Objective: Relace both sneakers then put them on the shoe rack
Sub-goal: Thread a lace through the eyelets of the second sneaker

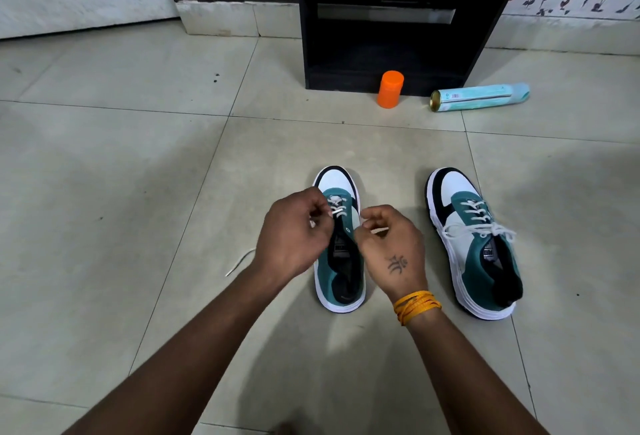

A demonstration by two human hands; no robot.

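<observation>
Two sneakers stand sole-down on the tiled floor [138, 164], well apart, side by side; each has its long axis running away from the person, toe toward the black shoe rack [384, 29] and heel toward the camera.

The left sneaker [341, 275] lies almost straight along that axis; its white lace [337, 207] crosses only the eyelets nearest the toe, and the tongue and collar below are unlaced. The left hand [294, 235] is over the sneaker's left flank, fingers curled, pinching one run of the lace; a loose lace end [239, 263] trails on the floor beside the left wrist. The right hand [391, 247] is over the right flank, fingers curled, pinching the other run of the lace; an orange thread band [417, 306] circles its wrist.

The right sneaker [478, 244] is fully laced, its bow lying across the tongue; its toe angles slightly leftward, its heel slightly rightward; neither hand touches it.

Against the base of the rack stands an orange container [390, 89], upright; to its right a light blue spray can [479, 97] lies on its side, long axis left to right, metal base pointing left.
</observation>
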